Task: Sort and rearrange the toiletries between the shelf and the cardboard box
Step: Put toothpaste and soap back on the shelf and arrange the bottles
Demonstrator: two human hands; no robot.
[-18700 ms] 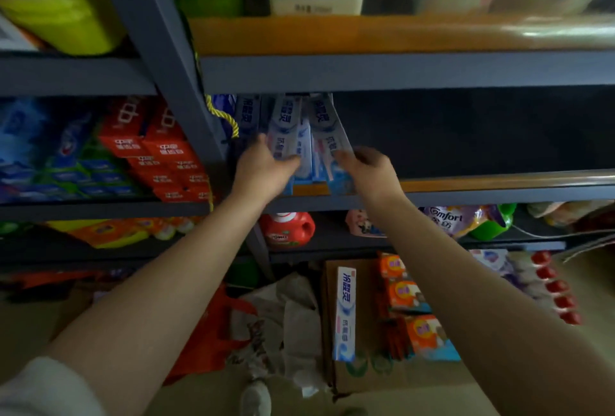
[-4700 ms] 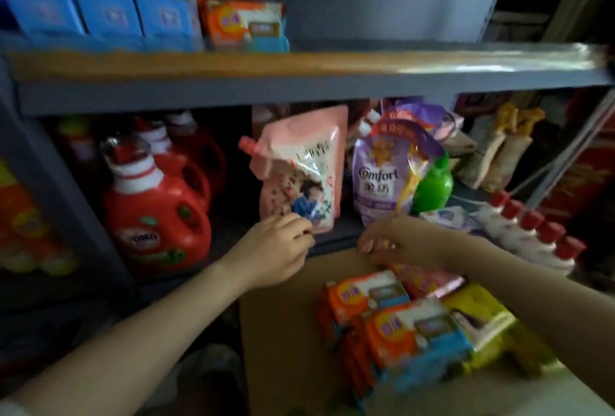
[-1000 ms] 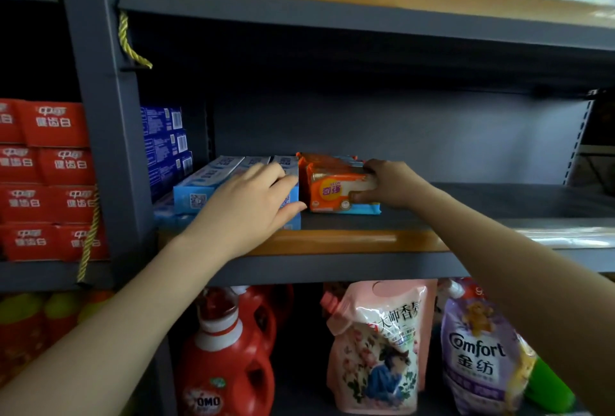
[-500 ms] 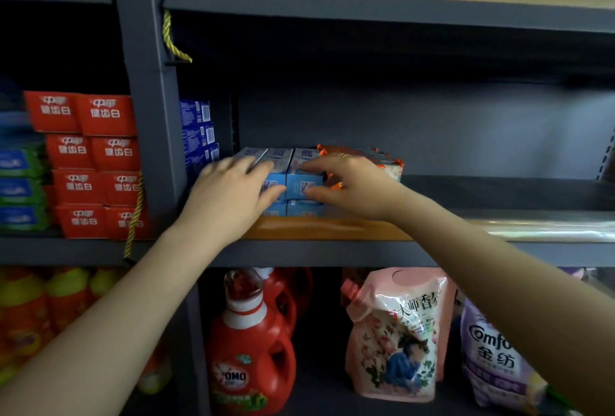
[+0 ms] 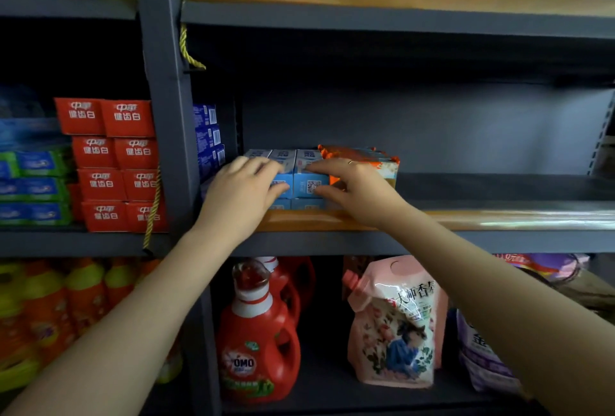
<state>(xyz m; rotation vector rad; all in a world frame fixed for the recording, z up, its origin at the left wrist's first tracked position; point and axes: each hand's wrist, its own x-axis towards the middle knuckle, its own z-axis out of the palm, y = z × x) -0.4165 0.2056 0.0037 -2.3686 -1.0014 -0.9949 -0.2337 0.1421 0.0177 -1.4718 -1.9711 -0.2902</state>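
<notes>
The blue boxes lie stacked at the left end of the shelf, long axes running back from its front lip, with the orange pack touching their right side. The left hand rests flat on the boxes' left ends, fingers nearly straight and gripping nothing; the right hand spreads over the seam between boxes and pack, fingers loosely curved, not pinching. Right of the pack the shelf is bare, so there is room to slide; the post blocks the left.
</notes>
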